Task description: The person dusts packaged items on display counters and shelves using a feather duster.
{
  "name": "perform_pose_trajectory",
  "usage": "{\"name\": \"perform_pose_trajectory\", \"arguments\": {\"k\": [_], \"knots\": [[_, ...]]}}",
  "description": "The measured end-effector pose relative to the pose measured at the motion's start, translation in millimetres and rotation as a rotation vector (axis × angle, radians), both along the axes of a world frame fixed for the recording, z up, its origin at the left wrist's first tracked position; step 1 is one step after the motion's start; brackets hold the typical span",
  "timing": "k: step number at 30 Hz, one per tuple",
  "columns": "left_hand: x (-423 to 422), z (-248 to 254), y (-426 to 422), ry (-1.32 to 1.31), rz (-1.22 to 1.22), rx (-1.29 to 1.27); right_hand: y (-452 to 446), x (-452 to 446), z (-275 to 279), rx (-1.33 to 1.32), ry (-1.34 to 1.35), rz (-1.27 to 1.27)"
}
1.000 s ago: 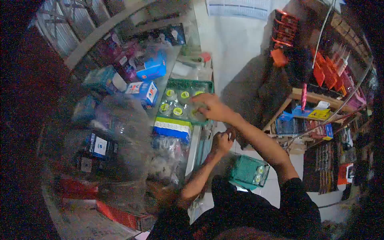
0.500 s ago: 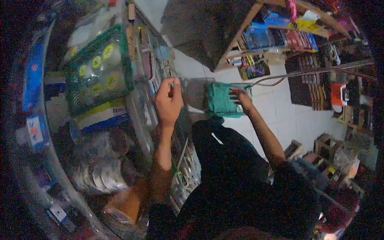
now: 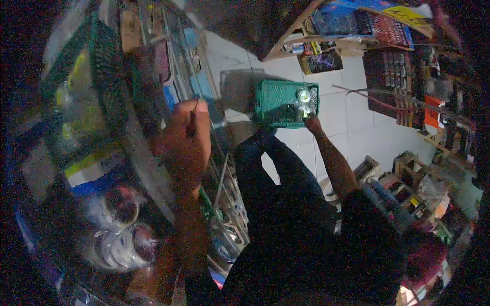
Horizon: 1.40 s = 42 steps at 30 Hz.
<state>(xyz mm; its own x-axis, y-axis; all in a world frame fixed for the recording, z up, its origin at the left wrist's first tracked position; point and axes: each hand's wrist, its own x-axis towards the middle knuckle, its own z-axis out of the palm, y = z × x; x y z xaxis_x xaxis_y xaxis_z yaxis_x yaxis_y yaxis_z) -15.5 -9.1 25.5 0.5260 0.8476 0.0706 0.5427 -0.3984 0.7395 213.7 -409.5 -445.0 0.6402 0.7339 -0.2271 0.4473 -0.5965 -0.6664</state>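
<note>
My left hand (image 3: 189, 135) is raised over the edge of the glass display case (image 3: 212, 130). Its fingers are curled in to the thumb, and whatever may lie between them is too dark to make out. Lower down, my right arm reaches to a green plastic basket (image 3: 273, 104). The right hand (image 3: 313, 124) is closed at the basket's near right corner, seemingly round the rim. Inside the basket, by that hand, two round shiny items (image 3: 304, 97) catch the light.
At left, rolls of clear tape or film (image 3: 120, 245) lie near a yellow, white and blue pack (image 3: 94, 168). Another green basket (image 3: 97, 46) is behind them. A shelf of packaged goods (image 3: 357, 28) stands at upper right. Wooden crates (image 3: 408, 163) line the right side of the tiled floor (image 3: 339, 122).
My right hand has gone from spread fingers over the basket to closed at its near right corner. My left hand appears larger and farther left. The view has shifted, and the basket's shiny contents now show.
</note>
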Motion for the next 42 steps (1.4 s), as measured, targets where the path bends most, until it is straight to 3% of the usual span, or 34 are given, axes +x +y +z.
{"name": "perform_pose_trajectory", "arguments": {"k": [1, 3, 5, 6, 7, 8, 10, 12, 16, 18, 22, 25, 27, 32, 37, 39, 40, 42], "knots": [[0, -2, 1, -0.012, 0.004, -0.062, 13, -1, 3, -0.332, -0.027, -0.19], [-3, -9, 0, -0.038, 0.003, -0.102, 24, 0, 13, -0.424, -0.053, -0.216], [-3, -14, 2, -0.042, -0.025, -0.039, 42, -1, 17, -0.627, -0.108, -0.022], [-4, -16, 4, -0.029, -0.043, -0.008, 36, 0, -8, -0.704, -0.064, -0.118], [-4, -14, 5, -0.024, -0.057, 0.016, 35, 0, -19, -0.629, -0.166, -0.021], [-4, -16, 4, -0.015, -0.062, 0.024, 33, 0, -30, -0.558, -0.277, 0.073], [-5, -14, 3, -0.002, -0.065, 0.028, 2, 7, -94, -0.561, -1.114, 0.537], [-6, -13, 3, 0.004, -0.075, 0.026, 16, 3, -82, -0.739, -0.557, 0.1], [-7, -8, 3, 0.023, -0.08, 0.019, 107, 4, 66, -0.88, 0.024, -0.179], [-4, -9, 3, 0.024, -0.082, 0.019, 100, 6, 47, -0.86, 0.044, -0.163], [-2, -4, 2, 0.039, -0.097, 0.023, 28, 15, -67, -0.72, -0.182, -0.07], [-3, -3, 0, 0.051, -0.111, 0.023, 92, 13, 44, -0.885, 0.128, -0.267], [-3, -4, 1, 0.048, -0.133, 0.036, 112, 9, 70, -0.881, 0.187, -0.236], [-1, 0, 0, 0.059, -0.178, 0.058, 90, 1, 51, -0.77, 0.029, -0.275], [-6, 9, 0, 0.131, -0.287, 0.092, 41, 5, -18, -0.789, -0.035, -0.353], [7, 17, -4, 0.067, -0.089, -0.058, 37, 10, -11, -0.697, 0.051, -0.297], [25, 20, -14, 0.02, 0.123, -0.141, 43, 9, 8, -0.648, 0.091, -0.268], [64, 24, -17, 0.027, 0.187, -0.143, 55, 38, 60, -0.686, 0.052, -0.186]]}}
